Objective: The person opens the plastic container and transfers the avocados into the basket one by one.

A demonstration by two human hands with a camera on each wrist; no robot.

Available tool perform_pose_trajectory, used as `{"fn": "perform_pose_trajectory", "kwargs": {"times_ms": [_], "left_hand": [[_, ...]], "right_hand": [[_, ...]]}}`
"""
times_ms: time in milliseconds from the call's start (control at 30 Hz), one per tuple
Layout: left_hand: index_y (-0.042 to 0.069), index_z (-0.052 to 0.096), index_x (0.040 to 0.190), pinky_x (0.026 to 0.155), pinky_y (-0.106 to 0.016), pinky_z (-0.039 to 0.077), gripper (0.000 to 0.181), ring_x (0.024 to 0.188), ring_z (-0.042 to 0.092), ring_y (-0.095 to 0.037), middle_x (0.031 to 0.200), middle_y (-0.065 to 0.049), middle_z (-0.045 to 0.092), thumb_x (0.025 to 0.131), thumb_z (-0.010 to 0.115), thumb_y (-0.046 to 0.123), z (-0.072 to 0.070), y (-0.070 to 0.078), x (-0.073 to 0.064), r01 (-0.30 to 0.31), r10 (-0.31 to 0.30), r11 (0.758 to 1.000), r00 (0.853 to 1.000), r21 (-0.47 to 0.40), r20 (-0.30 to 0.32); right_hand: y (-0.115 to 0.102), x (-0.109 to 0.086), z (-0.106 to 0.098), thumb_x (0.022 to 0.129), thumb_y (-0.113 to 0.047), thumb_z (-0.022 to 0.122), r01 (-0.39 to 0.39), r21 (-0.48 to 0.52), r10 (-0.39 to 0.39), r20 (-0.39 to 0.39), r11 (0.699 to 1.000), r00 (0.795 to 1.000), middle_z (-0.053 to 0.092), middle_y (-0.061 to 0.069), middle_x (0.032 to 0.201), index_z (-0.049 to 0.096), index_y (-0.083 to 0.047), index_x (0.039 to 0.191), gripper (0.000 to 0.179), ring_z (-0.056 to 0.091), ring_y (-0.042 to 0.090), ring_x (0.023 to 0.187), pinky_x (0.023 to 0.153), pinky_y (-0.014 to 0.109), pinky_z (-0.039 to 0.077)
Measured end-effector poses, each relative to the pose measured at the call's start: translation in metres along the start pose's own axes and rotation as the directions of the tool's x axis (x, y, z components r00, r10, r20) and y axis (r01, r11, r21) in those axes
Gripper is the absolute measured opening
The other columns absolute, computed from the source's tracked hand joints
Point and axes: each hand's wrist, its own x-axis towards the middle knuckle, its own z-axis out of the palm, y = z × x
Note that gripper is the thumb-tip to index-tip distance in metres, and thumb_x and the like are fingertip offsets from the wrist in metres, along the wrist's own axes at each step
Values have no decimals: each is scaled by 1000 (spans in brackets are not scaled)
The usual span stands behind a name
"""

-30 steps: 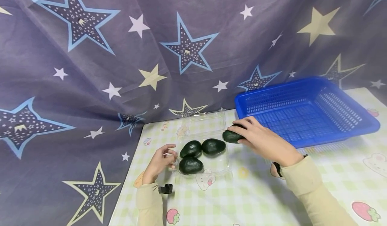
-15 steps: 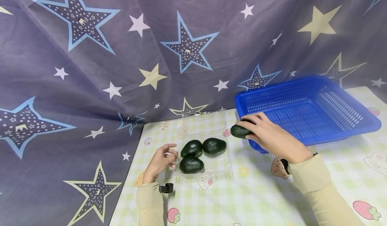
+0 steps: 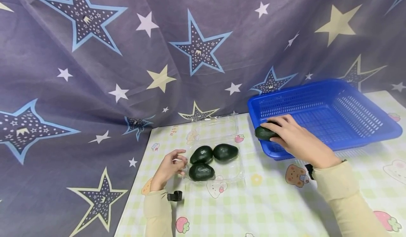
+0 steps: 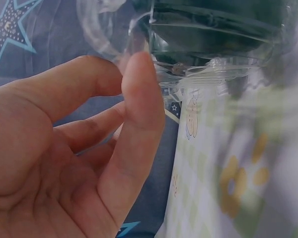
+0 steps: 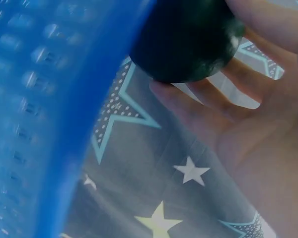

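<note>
Left to right, head view. Grey-purple fabric curtain (image 3: 104, 138), star-printed, hangs behind the table. Left hand (image 3: 169, 169) is at the left edge of a clear hinged plastic container (image 3: 229, 170); its fingers are loosely bent, the grip relaxed and rather narrow. Contact with the container rim: cannot tell. A small black fitting (image 3: 175, 195) shows at the left wrist. The container lies open, its transparent lid (image 3: 217, 127) folded back toward the curtain. Inside are 3 glossy, dark green, oval avocados (image 3: 201, 172) — 2 at left, 1 behind the other, and 1 at back right.

Right hand (image 3: 296, 138) holds a 4th dark green avocado (image 3: 264, 133) between thumb and fingers, over the left rim of a blue perforated plastic basket (image 3: 320, 119). Right wrist view: fruit just beside the blurred rim — touching or apart, cannot tell. The basket stands at right on a green-and-white checked tablecloth (image 3: 260, 212) with cartoon prints.
</note>
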Motion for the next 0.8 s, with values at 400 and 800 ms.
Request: {"fn": "perform_pose_trajectory", "kwargs": {"times_ms": [400, 800], "left_hand": [[-2, 48, 140, 60, -37, 63, 51, 81, 64, -33, 103, -18, 61, 90, 55, -6, -1, -2, 2, -12, 12, 1000, 1000, 3, -12], [-2, 47, 142, 60, -39, 63, 50, 79, 64, -29, 108, -22, 60, 93, 58, -3, -1, 0, -2, -16, 16, 1000, 1000, -4, 1]], "right_hand": [[27, -7, 2, 94, -12, 68, -135, 22, 131, 121, 991, 984, 56, 19, 133, 59, -10, 138, 45, 48, 40, 118, 91, 60, 51], [44, -8, 14, 94, -14, 68, -207, 21, 200, 183, 978, 963, 59, 29, 127, 59, -2, 135, 44, 54, 47, 112, 99, 65, 44]]}}
